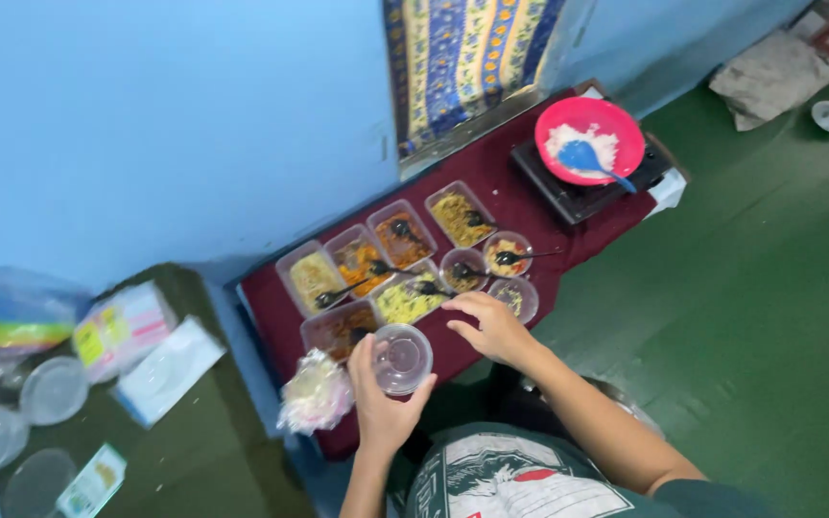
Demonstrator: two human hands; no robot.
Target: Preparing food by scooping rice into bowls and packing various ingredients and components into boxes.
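One clear round plastic bowl (pixel 401 358) (empty, see-through) sits clamped in the left hand (pixel 381 403) above the maroon surface (pixel 472 350); right hand (pixel 496 326), fingers apart, hovers beside food trays (pixel 405 299).

A: Where are the trays (pixel 376 264)?
B: In rows on the bench (pixel 491 206), against the wall (pixel 165 125), with small tubs (pixel 486 264) to their right.
A: And the bowl (pixel 589 139)?
B: On the stove (pixel 587 187) at the far end. The lids (pixel 21 412) lie on the left table (pixel 203 422).
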